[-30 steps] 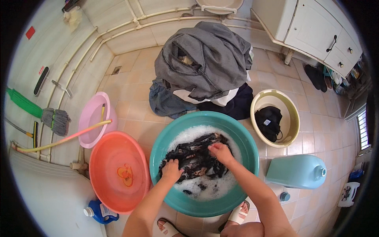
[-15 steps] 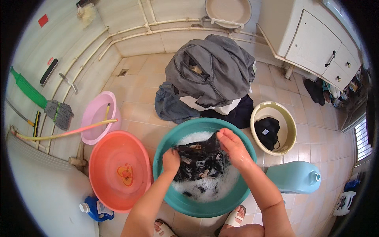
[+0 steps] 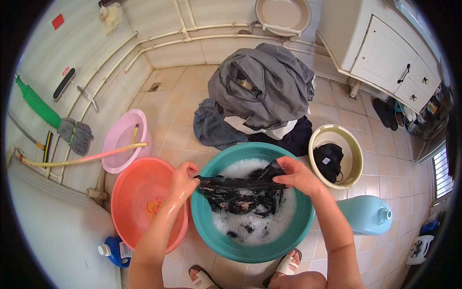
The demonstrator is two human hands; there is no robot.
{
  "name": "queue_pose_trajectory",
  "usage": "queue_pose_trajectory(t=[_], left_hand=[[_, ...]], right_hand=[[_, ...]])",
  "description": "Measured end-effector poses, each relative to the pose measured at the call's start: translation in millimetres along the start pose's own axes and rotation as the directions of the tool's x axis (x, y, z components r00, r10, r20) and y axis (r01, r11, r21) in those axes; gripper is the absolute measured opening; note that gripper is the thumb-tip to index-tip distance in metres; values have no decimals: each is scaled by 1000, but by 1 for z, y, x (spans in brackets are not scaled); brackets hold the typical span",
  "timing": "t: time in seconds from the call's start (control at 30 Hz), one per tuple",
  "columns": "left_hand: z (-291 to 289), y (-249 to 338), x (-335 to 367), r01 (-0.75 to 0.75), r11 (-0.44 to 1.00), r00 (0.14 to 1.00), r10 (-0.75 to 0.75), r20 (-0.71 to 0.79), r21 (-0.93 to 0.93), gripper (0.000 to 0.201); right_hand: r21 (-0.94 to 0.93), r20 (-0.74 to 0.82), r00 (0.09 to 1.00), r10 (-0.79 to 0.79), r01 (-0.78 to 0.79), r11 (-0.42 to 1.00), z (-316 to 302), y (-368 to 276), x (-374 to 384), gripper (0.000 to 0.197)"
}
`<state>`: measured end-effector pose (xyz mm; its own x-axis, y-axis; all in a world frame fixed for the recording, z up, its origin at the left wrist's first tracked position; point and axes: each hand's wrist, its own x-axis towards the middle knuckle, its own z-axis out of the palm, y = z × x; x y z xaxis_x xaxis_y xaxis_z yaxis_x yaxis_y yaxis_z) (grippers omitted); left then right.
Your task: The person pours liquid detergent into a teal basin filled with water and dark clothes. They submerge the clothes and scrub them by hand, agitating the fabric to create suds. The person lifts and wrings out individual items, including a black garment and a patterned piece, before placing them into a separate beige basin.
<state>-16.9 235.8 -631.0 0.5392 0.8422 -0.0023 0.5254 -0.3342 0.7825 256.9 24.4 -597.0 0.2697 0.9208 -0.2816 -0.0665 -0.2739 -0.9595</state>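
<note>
A wet black patterned garment (image 3: 240,196) is stretched between my two hands, its upper edge pulled nearly straight. My left hand (image 3: 184,184) pinches one end of that edge above the left rim of a teal basin (image 3: 252,254). On the other side, my right hand (image 3: 294,174) grips the opposite end over the basin's right part. The lower part of the cloth hangs down into white suds (image 3: 257,226), with a few dark bits of fabric showing through the foam. The garment's kind cannot be made out.
An orange basin (image 3: 122,192) stands at the left, a pink one (image 3: 109,166) behind it with a hose (image 3: 96,155) across. Clothes (image 3: 262,86) are heaped beyond. At right are a cream basin (image 3: 356,168) holding black cloth and a light-blue jug (image 3: 363,216). A blue bottle (image 3: 113,251) sits front left.
My left hand has moved left and up, and the garment's upper edge has been drawn out taut between both hands. My right hand has shifted slightly to the right.
</note>
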Motion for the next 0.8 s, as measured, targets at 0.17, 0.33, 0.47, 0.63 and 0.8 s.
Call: queue_pose_trajectory(t=[0.17, 0.33, 0.47, 0.63, 0.8], left_hand=[[31, 60, -32, -87, 955, 909, 193, 369, -285, 32], [53, 74, -41, 135, 810, 946, 66, 318, -571, 22], [30, 85, -39, 281, 806, 943, -131, 306, -521, 18], [18, 122, -51, 291, 699, 920, -18, 392, -653, 17], [-17, 159, -55, 95, 626, 994, -11, 113, -774, 23]], right_hand=[[537, 199, 979, -39, -75, 840, 70, -22, 10, 53], [603, 263, 951, -164, -29, 797, 79, -4, 25, 53], [438, 272, 953, -136, 4, 899, 60, 23, 27, 54], [-505, -324, 870, -371, 172, 846, 87, 107, 45, 60], [-449, -530, 827, -187, -86, 890, 60, 164, 54, 49]])
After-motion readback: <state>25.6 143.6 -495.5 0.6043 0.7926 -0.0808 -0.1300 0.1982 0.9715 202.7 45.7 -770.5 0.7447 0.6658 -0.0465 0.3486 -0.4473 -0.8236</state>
